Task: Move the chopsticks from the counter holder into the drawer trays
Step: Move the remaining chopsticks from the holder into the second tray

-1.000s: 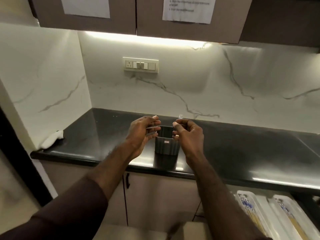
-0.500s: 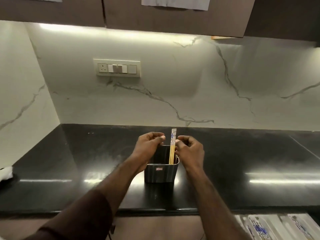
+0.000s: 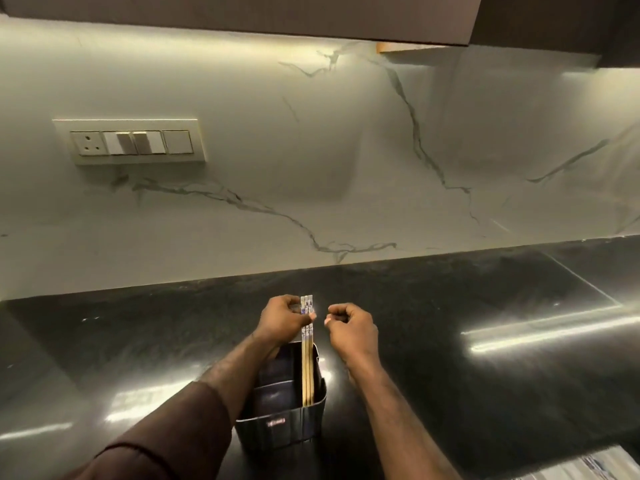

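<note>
A glossy black counter is spanning the frame; a dark holder is standing on it at 6 o'clock.

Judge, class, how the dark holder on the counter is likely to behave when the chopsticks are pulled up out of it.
The holder looks tall and thin-walled, so it is probably light and might lift or tip. It stands on a glossy black counter, so it may slide. Only the left hand pinches the chopsticks; neither hand steadies the holder.

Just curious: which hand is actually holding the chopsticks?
The left hand: its fingers pinch the chopsticks near the top. The right hand is curled beside them, apart.
</note>
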The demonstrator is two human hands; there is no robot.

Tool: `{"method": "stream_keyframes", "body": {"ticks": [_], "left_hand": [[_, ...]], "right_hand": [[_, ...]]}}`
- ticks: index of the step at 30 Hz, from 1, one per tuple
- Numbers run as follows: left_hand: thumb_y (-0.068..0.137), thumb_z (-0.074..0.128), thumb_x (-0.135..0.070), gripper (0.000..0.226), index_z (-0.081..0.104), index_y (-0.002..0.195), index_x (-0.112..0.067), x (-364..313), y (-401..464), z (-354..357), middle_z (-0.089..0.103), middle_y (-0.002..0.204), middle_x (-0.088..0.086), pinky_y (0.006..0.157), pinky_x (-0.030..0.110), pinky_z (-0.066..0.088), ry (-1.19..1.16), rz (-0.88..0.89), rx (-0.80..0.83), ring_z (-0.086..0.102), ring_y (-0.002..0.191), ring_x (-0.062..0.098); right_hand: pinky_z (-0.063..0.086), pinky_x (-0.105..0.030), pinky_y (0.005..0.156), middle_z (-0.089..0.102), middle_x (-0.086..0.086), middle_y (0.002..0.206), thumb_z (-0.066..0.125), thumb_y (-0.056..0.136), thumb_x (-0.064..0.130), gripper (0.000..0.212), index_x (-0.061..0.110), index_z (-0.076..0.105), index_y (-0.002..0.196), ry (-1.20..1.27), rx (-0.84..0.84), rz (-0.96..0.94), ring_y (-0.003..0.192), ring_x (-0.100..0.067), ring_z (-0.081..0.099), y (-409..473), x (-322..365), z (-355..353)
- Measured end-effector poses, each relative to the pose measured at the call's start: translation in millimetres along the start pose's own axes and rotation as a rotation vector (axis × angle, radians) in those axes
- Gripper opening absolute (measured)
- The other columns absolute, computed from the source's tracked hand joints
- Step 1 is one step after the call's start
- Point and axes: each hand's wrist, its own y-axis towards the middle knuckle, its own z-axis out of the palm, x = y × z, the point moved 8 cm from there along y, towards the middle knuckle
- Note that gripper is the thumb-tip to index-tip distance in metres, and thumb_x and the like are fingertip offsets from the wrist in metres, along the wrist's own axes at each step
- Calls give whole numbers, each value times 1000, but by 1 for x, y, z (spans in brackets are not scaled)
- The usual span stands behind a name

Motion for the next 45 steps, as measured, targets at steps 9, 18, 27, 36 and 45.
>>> {"method": "stream_keyframes", "body": {"ticks": [9, 18, 27, 36, 45], "left_hand": [[78, 78, -9, 7, 76, 85, -9, 2, 10, -11, 76, 85, 4, 78, 19, 51, -58, 45, 88, 71, 88, 13], [81, 73, -3, 14, 72, 94, -4, -44, 14, -48, 76, 92, 15, 76, 33, 59, -293, 101, 116, 74, 86, 24], [84, 68, -1, 18, 70, 101, 3, -124, -3, -95, 75, 89, 17, 65, 36, 62, -469, 164, 139, 74, 76, 25], [87, 64, -6, 21, 67, 106, 3, -144, -35, -99, 75, 88, 14, 56, 30, 61, -665, 156, 175, 74, 71, 22], [84, 64, -9, 25, 65, 106, 3, -154, -73, -110, 75, 88, 15, 64, 37, 63, -635, 208, 182, 74, 71, 23]], "right_hand": [[45, -13, 61, 66, 12, 90, 59, 91, 6, 25, 21, 71, 107, -115, 199, 99, 84, -1, 62, 14, -13, 32], [58, -33, 87, 75, 1, 97, 64, 89, 15, 17, 21, 73, 101, -57, 353, 174, 91, -13, 71, 5, -21, 49], [59, -44, 88, 73, -20, 108, 56, 96, 4, 25, 0, 64, 119, 456, 687, 92, 95, -30, 72, -33, 38, 42], [63, -36, 68, 74, -19, 96, 57, 95, 4, 27, -6, 62, 119, 545, 751, 14, 76, -25, 72, -59, 98, 19], [63, -39, 68, 74, -16, 92, 60, 95, 17, 27, -1, 68, 114, 488, 751, 51, 73, -23, 71, -101, 100, 14]]}}
